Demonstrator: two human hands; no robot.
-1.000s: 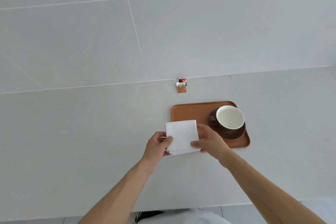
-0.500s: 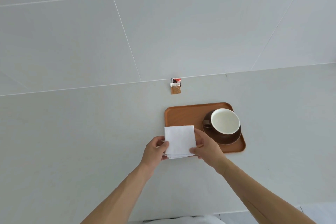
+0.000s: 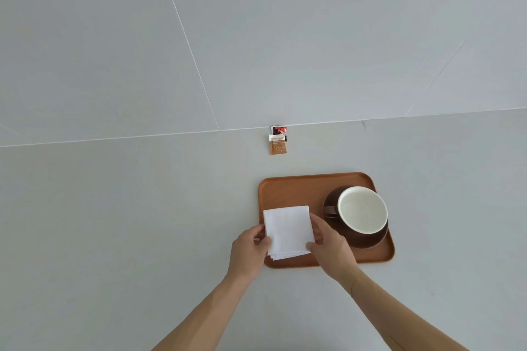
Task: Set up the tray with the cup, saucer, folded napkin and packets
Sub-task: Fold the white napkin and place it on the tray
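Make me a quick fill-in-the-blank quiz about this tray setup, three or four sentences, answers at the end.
1. Both hands, the left hand and the right hand, hold the folded white ____.
2. The cup sits on a dark brown ____.
3. The tray is made of ____.
4. The packets lie on the counter, ____ the tray.

Missing words: napkin; saucer; wood; outside

Two bare forearms come up from the lower edge, sleeveless as far as the view reaches (no cuff, watch, ring or glove on either). The left hand (image 3: 247,253) and right hand (image 3: 330,251) are likewise uncovered, with short nails.
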